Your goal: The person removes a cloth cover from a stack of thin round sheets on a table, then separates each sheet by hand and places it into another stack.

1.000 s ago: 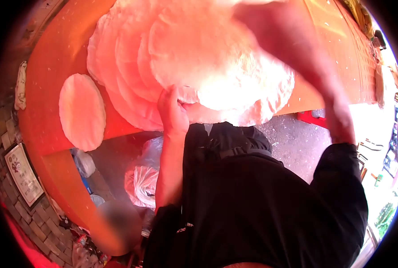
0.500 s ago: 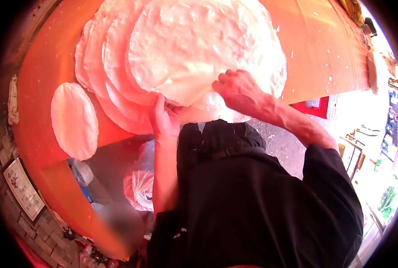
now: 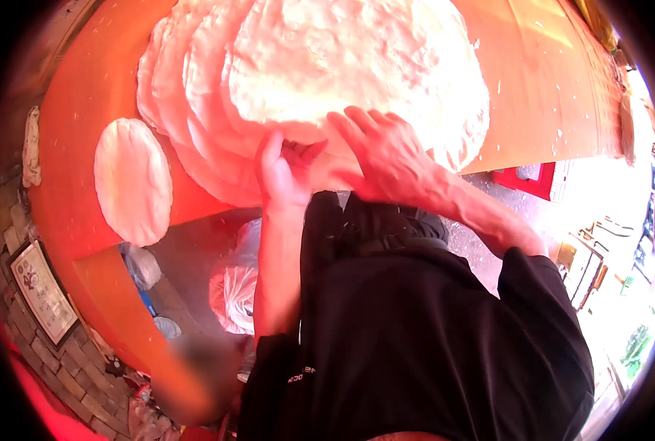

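- Dough sheets [image 3: 364,59] lie fanned in an overlapping stack on the orange table [image 3: 540,95], just in front of our black shirt [image 3: 430,345]; the topmost is bumpy and brightly lit.
- Our left hand [image 3: 287,173] is at the stack's near edge, palm turned up, thumb raised, fingers curled; we cannot tell whether they pinch any dough.
- Our right hand [image 3: 390,154] is over the same edge, back upward, fingers stretched out toward the left hand; its thumb is hidden, so we cannot tell whether it grasps a sheet.
- Left of the stack, apart from it, we see a smaller oval dough piece [image 3: 133,182].
- Below the table we see a plastic bag [image 3: 233,298]; rightward, a red box [image 3: 515,184].
- Far left, a framed panel [image 3: 44,290] stands by brickwork [image 3: 77,397].
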Demonstrator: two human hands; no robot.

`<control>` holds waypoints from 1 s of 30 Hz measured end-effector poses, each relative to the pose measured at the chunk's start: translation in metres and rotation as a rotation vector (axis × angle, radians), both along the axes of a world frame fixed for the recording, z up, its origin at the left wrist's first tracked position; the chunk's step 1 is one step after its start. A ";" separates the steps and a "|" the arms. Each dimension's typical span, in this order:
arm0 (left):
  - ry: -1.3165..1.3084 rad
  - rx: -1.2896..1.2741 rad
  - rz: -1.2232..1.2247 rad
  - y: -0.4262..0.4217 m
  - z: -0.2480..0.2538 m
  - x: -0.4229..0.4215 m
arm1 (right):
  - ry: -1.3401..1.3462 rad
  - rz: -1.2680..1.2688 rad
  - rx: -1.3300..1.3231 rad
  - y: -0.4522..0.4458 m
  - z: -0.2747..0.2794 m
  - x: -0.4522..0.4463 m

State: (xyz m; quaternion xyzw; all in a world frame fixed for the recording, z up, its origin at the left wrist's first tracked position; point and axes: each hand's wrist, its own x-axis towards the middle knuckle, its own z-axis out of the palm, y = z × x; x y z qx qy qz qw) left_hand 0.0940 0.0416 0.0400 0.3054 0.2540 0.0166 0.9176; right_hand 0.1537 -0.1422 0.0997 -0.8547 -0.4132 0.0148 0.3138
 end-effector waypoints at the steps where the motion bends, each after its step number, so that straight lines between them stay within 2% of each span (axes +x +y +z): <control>1: 0.039 0.017 0.017 -0.003 0.010 0.005 | -0.010 -0.002 -0.126 0.005 -0.020 0.011; 3: 0.029 -0.002 0.036 -0.008 0.032 0.016 | -0.038 0.026 -0.392 0.011 -0.028 0.037; 4: 0.003 0.013 0.007 -0.007 0.036 0.019 | -0.101 -0.008 -0.356 0.005 -0.020 0.058; 5: 0.001 0.013 0.011 -0.006 0.034 0.020 | -0.232 0.016 -0.176 -0.001 -0.017 0.090; 6: 0.044 0.257 -0.007 -0.003 0.029 0.024 | -0.216 -0.011 -0.725 0.000 0.044 0.112; 7: 0.086 0.501 -0.027 0.000 0.025 0.029 | 0.059 -0.009 0.171 -0.037 0.029 0.153; 8: 0.081 0.503 -0.024 0.002 0.023 0.034 | 0.053 -0.006 0.173 -0.033 0.058 0.151; 9: 0.053 0.860 -0.055 0.004 0.022 0.040 | -0.541 -0.199 0.144 -0.026 0.109 0.144; 10: 0.025 1.218 -0.086 0.008 0.019 0.046 | -0.840 -0.271 0.121 -0.025 0.130 0.137; 11: -0.098 1.363 -0.041 0.015 0.009 0.056 | -1.138 -0.394 0.110 -0.024 0.151 0.130; 12: -0.104 1.367 -0.036 0.021 0.008 0.067 | -0.960 -0.380 -0.026 -0.028 0.157 0.126; 14: -0.140 1.919 -0.088 0.032 0.005 0.086 | -0.575 -0.356 -0.149 -0.029 0.149 0.125; 16: -0.198 1.986 -0.078 0.043 0.000 0.112 | -0.240 -0.404 -0.263 -0.034 0.128 0.137; 18: -0.299 2.110 -0.081 0.054 -0.007 0.133 | 0.074 -0.413 -0.082 -0.045 0.092 0.160; 21: -0.233 2.199 -0.179 0.062 -0.009 0.155 | 0.159 -0.454 -0.060 -0.064 0.075 0.184; 23: -0.179 2.276 -0.224 0.062 -0.007 0.168 | 0.055 -0.510 -0.101 -0.073 0.086 0.192; 25: -0.286 2.182 -0.362 0.061 -0.008 0.174 | -0.116 -0.539 -0.089 -0.077 0.102 0.196; 26: -0.299 2.185 -0.368 0.062 -0.007 0.179 | -0.078 -0.572 -0.100 -0.077 0.114 0.198; 28: -0.333 2.260 -0.408 0.064 -0.008 0.186 | -0.249 -0.510 -0.069 -0.079 0.125 0.205; 29: -0.345 2.259 -0.412 0.064 -0.010 0.188 | -0.250 -0.520 -0.071 -0.080 0.131 0.206; 30: -0.416 2.180 -0.302 0.064 -0.010 0.189 | -0.452 -0.507 -0.165 -0.077 0.138 0.207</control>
